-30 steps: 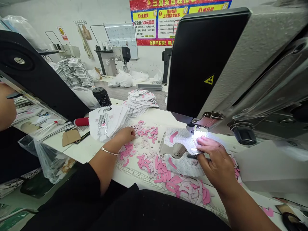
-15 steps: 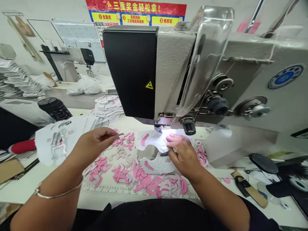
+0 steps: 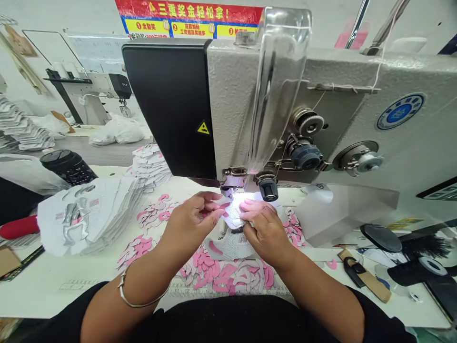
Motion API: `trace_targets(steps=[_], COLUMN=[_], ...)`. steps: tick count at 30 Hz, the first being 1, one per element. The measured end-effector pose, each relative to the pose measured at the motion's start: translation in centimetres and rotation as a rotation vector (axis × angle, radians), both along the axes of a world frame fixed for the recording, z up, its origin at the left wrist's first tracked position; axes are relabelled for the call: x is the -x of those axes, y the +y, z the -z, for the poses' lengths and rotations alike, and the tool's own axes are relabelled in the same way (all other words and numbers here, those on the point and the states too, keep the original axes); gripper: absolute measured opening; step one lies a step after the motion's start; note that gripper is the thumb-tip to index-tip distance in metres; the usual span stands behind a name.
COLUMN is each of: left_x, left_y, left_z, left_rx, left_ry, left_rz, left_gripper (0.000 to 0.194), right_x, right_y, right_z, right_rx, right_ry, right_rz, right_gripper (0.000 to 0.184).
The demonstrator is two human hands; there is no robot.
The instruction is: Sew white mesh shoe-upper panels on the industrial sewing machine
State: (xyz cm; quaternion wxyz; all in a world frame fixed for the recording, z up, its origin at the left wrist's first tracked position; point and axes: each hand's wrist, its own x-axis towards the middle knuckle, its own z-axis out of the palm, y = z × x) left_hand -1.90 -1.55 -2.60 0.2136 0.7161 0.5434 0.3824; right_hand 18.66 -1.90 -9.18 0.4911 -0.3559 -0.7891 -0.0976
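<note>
Two bare hands were working at the needle area of a sewing machine point(image 3: 250, 105). The left hand point(image 3: 193, 220) was half closed, with its fingers curled and its fingertips drawn together beside a small pink strip point(image 3: 224, 205); whether it gripped that strip could not be determined. The right hand point(image 3: 262, 229) was closed on a white mesh shoe piece point(image 3: 233, 215), with its fingers on top and its thumb at the near edge. That piece lay directly under the presser foot point(image 3: 226, 191), brightly lit and between the two hands.

A second mesh shoe piece point(image 3: 228, 248) lay just below the hands. Loose pink cut pieces point(image 3: 214, 272) were scattered across the white table point(image 3: 53, 295), partly covering a ruler strip point(image 3: 228, 292) along its near side. A metal bangle point(image 3: 137, 299) circled the left forearm.

Left of the hands lay a stack of white cut pieces point(image 3: 89, 221), with a second stack point(image 3: 152, 164) beyond it and a black flask point(image 3: 67, 166) farther left. A black and tan strap point(image 3: 362, 275) lay at lower right. A second sewing machine point(image 3: 96, 95) stood at upper left, with white plastic bags point(image 3: 116, 131) to its lower right.
</note>
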Motion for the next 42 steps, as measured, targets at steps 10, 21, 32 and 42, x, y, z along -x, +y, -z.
trace_targets(steps=[10,21,32,42], left_x=[-0.2,-1.7,-1.5,-1.3], left_y=[1.5,0.7,0.8,1.5], left_z=[1.1,2.1,2.5,2.0], left_rx=[0.093,0.085,0.033,0.049], left_ry=[-0.169,-0.202,-0.147,-0.124], left_rz=[0.04,-0.053,-0.024,0.014], left_gripper=[0.022,0.016,0.017,0.017], right_x=[0.0,0.0,-0.2,-0.1], right_y=[0.0,-0.2,-0.2,-0.2], right_z=[0.0,-0.4,-0.4,-0.5], right_rx=[0.01,-0.013,-0.058,-0.035], right_ry=[0.007,-0.016,-0.076,-0.059], right_rz=[-0.002,-0.002,0.014,0.014], right_gripper=[0.03,0.039,0.039,0.044])
